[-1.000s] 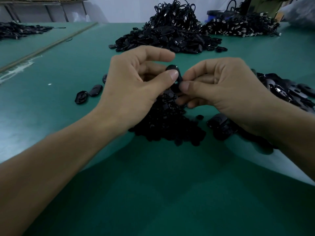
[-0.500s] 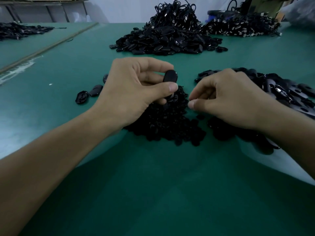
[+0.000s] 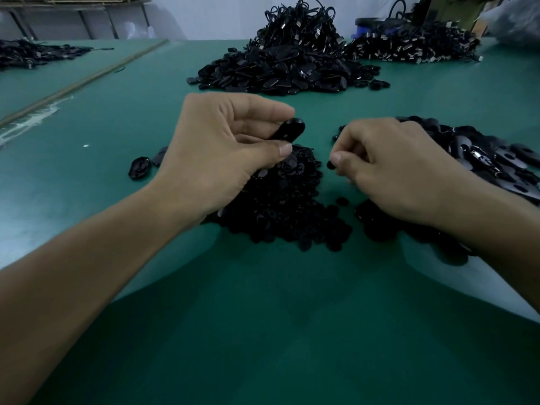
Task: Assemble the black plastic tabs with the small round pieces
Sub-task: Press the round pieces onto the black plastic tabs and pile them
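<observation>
This is a small-parts assembly workshop, a factory bench rather than a home. A wide green-covered worktable (image 3: pixel 292 331) fills the view, with bulk heaps of identical black parts sorted by kind. Small round pieces (image 3: pixel 280 211) lie near the middle and black plastic tabs (image 3: pixel 482 153) at the right. A much larger mound (image 3: pixel 280 68) sits farther off, topped with looped cords, and the far-right heap (image 3: pixel 409 48) seems to be metal-tipped pieces. A second green table (image 3: pixel 43 89) at the left carries another black heap (image 3: pixel 32 55). Bare metal framing (image 3: pixel 81 21) stands at the far left.
</observation>
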